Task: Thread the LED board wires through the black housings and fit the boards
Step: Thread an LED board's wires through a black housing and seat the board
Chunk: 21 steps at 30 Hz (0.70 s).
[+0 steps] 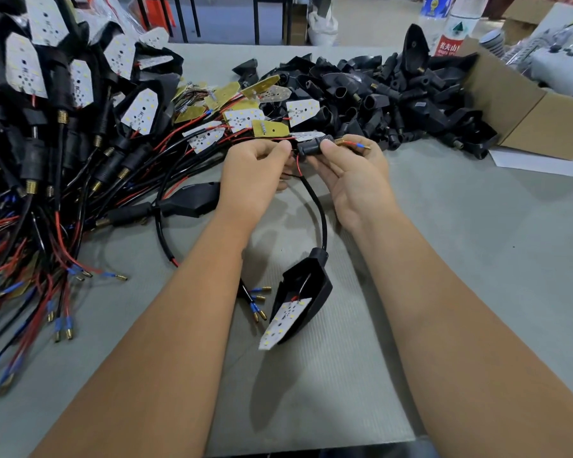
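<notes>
My right hand (pixel 351 175) grips a black housing (pixel 310 147) above the table's middle. A red wire with a blue sleeve and brass tip (pixel 361 145) sticks out of its brass-threaded end past my fingers. My left hand (pixel 253 170) pinches the red wires (pixel 298 165) at the housing's other end. A black cable (pixel 320 209) hangs from there down to a second black housing (pixel 306 289) lying on the table, with a white LED board (pixel 283 322) half out of its mouth.
Finished housings with boards and wires are heaped at left (pixel 47 133). Loose LED boards (pixel 242 119) lie behind my hands. Empty black housings (pixel 394 94) are piled at back right beside a cardboard box (pixel 523 107). Bottles (pixel 457 24) stand at the far edge.
</notes>
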Each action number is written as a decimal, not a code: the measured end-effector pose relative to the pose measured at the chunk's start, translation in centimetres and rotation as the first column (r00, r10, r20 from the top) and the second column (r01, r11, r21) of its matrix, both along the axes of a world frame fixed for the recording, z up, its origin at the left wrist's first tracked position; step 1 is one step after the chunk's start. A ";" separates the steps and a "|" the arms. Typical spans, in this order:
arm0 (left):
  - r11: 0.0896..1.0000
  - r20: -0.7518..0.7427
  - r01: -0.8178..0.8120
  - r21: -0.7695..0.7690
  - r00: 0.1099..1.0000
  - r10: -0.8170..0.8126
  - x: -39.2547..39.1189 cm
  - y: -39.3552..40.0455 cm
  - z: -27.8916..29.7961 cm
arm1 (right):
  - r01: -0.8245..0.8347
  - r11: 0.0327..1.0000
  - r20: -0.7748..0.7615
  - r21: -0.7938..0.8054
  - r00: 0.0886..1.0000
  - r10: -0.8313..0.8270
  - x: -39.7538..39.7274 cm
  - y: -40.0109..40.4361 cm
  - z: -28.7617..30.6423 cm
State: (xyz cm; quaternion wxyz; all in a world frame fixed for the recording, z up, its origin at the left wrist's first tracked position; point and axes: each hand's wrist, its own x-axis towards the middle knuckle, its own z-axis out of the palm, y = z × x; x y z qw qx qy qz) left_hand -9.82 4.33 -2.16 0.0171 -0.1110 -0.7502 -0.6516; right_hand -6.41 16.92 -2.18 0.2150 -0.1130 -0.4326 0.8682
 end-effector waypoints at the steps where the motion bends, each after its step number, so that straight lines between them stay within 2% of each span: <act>1: 1.000 0.019 -0.008 0.015 1.000 0.008 -0.1 -0.1 0.0 | -0.001 1.000 0.003 -0.029 1.000 0.001 0.0 0.0 0.1; 4: 0.999 -0.009 -0.025 -0.022 1.000 0.024 -0.2 -0.2 -0.1 | -0.027 0.998 0.012 -0.061 1.000 0.028 0.2 0.0 0.2; 8: 0.995 -0.093 0.000 -0.097 0.996 -0.009 0.1 0.1 -0.2 | -0.055 0.998 0.036 0.010 0.998 0.054 0.3 -0.2 0.2; 12: 0.999 -0.104 0.009 -0.048 0.994 -0.014 0.4 0.2 -0.2 | -0.135 0.987 0.028 0.090 0.991 0.133 0.5 -0.1 0.3; 17: 0.992 0.043 0.029 0.122 0.998 -0.035 0.4 0.3 0.1 | -0.178 0.980 0.022 0.087 0.984 0.177 0.6 -0.4 0.3; 19: 0.990 0.107 0.014 0.140 0.994 -0.029 0.3 0.5 0.0 | -0.155 0.987 0.015 0.039 0.988 0.154 0.4 -0.3 0.4; 21: 0.993 0.105 -0.003 0.120 0.994 -0.010 0.2 0.6 -0.2 | -0.123 0.992 0.022 0.013 0.992 0.123 0.3 -0.1 0.3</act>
